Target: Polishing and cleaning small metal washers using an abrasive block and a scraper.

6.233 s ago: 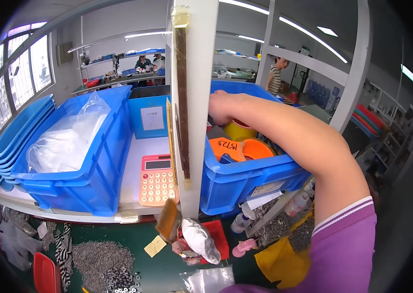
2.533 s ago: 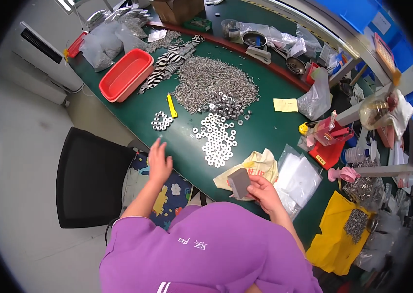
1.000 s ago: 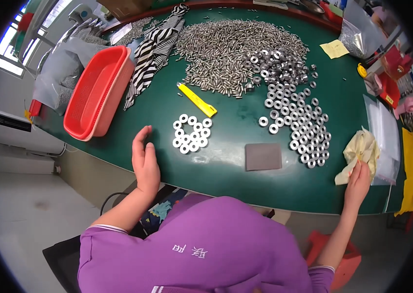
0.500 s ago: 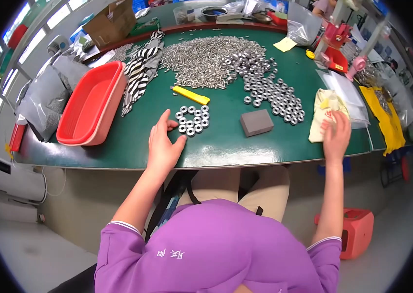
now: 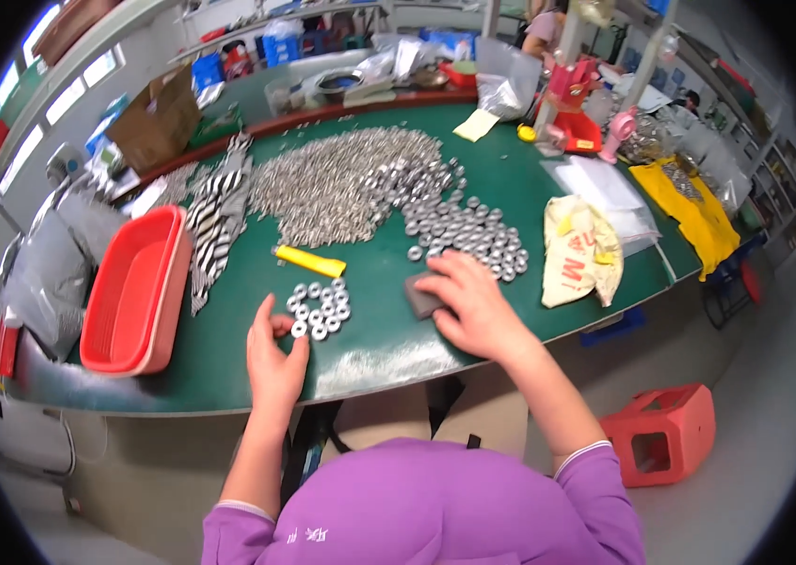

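Indoors, the left hand [image 5: 275,364] gapes over green tabletop [image 5: 501,179] (grey floor [image 5: 708,513] beyond); the right hand [image 5: 476,311] touches a block [image 5: 420,300], grip unclear.

I'm in a workshop for small metal parts: my long green bench [image 5: 219,353] bears a heap of pins [image 5: 322,179] and many rings [image 5: 468,234]. Around me stand bulging plastic bags [image 5: 49,273], blue bins [image 5: 209,72], shelves [image 5: 779,184] and, farther off, another person [image 5: 541,34].
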Motion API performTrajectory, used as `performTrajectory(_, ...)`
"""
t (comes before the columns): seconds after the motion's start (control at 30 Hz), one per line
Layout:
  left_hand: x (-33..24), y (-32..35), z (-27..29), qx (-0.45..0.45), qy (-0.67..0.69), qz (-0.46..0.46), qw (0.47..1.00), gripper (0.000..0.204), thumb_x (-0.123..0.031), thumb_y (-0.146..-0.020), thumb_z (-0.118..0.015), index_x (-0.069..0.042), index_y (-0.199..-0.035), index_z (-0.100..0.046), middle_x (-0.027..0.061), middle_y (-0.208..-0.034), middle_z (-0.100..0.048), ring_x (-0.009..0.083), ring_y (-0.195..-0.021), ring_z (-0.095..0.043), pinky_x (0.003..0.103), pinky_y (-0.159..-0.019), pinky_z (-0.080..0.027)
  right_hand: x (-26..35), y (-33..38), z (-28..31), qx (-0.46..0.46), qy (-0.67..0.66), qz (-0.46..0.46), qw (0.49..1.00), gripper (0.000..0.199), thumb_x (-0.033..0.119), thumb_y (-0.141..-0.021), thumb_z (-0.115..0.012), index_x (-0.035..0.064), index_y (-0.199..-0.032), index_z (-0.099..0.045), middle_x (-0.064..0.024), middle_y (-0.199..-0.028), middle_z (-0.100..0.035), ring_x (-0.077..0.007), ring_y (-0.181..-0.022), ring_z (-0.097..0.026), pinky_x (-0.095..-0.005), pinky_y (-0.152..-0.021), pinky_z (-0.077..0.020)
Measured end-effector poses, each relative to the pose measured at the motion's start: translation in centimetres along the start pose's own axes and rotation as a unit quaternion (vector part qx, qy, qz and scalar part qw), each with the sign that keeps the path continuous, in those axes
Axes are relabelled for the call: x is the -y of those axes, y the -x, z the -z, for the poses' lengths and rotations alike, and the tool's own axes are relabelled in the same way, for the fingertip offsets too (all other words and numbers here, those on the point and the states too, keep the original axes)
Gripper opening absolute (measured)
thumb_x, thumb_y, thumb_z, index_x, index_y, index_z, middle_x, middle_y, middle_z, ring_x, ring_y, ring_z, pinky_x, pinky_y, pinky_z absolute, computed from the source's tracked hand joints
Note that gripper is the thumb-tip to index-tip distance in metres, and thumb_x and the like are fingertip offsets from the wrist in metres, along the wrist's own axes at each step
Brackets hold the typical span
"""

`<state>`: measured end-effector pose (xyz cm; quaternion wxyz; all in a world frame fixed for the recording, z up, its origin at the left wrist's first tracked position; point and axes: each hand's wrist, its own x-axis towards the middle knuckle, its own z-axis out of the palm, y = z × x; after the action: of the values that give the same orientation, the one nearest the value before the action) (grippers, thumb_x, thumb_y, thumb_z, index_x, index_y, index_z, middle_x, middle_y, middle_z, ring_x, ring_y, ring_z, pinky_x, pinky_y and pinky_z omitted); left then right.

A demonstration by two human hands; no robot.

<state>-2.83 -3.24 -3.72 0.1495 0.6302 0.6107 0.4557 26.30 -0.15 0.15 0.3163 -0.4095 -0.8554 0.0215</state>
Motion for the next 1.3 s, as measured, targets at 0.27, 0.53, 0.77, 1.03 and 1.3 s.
performTrajectory(0.27,-3.0,-3.0,2.3,0.034,0.409,0.076,0.909,0.059,0.007,-0.083,-0.05,-0.002,-0.136,-0.026,0.0073,-0.102,-0.048,0.0158,-0.092,-0.057,0.027,-0.082,-0.048,-0.2,-1.0,1.3,0.038,-0.073,-0.013,0.997,0.039,0.007,-0.063,-0.062,0.0109,-0.102,-0.06,-0.0094,-0.11,-0.052,-0.029,-0.11,-0.046,-0.043,-0.095,-0.0358)
performTrajectory(0.53,-5.2,-11.3,-0.5,0.122,0.47,-0.016,0.874,0.06,0.008,-0.083,-0.052,-0.003,-0.136,-0.025,0.0102,-0.108,-0.047,0.026,-0.102,-0.058,0.032,-0.086,-0.05,0.5,-10.8,1.1,-0.103,-0.167,0.026,0.98,0.04,0.013,-0.066,-0.066,0.01,-0.105,-0.059,-0.009,-0.109,-0.056,-0.0283,-0.108,-0.05,-0.0383,-0.095,-0.038)
performTrajectory(0.77,-3.1,-10.7,-2.3,0.162,0.5,0.035,0.85,0.064,0.002,-0.082,-0.058,-0.004,-0.136,-0.026,0.0103,-0.109,-0.048,0.0225,-0.099,-0.058,0.031,-0.088,-0.049,-0.8,-10.6,-2.5,-0.187,-0.19,0.004,0.964,0.045,0.009,-0.065,-0.072,0.009,-0.108,-0.059,-0.0095,-0.113,-0.055,-0.0259,-0.109,-0.051,-0.0366,-0.095,-0.0392)
performTrajectory(1.03,-1.6,-10.5,-2.8,0.177,0.517,0.04,0.836,0.061,0.008,-0.08,-0.059,-0.005,-0.133,-0.032,0.0099,-0.106,-0.053,0.0164,-0.097,-0.057,0.03,-0.087,-0.048,-0.4,-10.1,-3.8,-0.112,-0.207,-0.011,0.972,0.044,0.01,-0.066,-0.073,0.0088,-0.108,-0.059,-0.0091,-0.115,-0.054,-0.025,-0.111,-0.05,-0.0357,-0.095,-0.0394)
performTrajectory(1.3,-0.4,-9.9,-3.5,0.187,0.569,0.127,0.791,0.025,0.0,-0.082,-0.064,0.0,-0.104,-0.053,0.0101,-0.104,-0.059,0.0155,-0.094,-0.059,0.03,-0.086,-0.049,0.8,-10.0,-4.2,-0.076,-0.206,0.052,0.974,0.049,0.01,-0.062,-0.075,0.0114,-0.109,-0.06,-0.0094,-0.116,-0.054,-0.0257,-0.11,-0.051,-0.0372,-0.094,-0.0393)
